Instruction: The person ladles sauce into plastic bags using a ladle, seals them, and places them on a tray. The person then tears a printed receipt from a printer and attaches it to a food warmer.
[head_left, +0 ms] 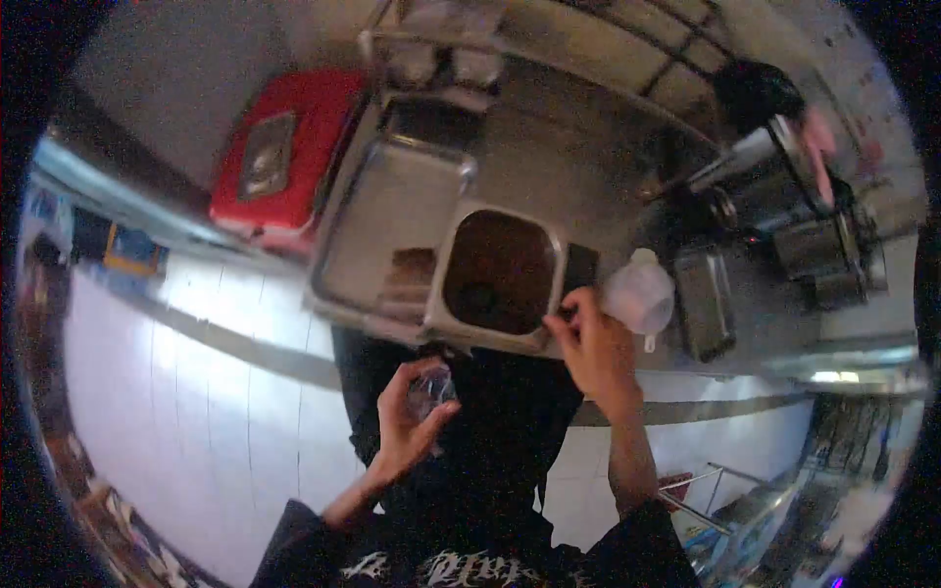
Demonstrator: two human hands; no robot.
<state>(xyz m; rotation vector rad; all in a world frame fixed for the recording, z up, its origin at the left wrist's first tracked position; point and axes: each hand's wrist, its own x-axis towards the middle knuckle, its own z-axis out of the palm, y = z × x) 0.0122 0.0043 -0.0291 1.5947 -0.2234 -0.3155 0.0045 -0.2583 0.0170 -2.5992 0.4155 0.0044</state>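
My left hand (404, 423) is curled round a small clear plastic item (429, 392) in front of my dark clothing; whether it is a cup or a bag I cannot tell. Just beyond it stands a square metal pan (441, 312) with dark brown contents (500, 260) and a darker round spot inside. At the pan's near right corner is my right hand (600, 361), its fingers pinched together beside the rim. Anything between those fingertips is too small and blurred to make out. Close to its right sits a whitish translucent pitcher-like container (639, 296).
Left of the pan lies a shallow metal tray (392, 211). A red box (284, 147) with a metal plate on top stands at the far left. On the right are a narrow metal container (706, 304) and metal appliances (769, 176). White tiles (265, 392) show below the counter.
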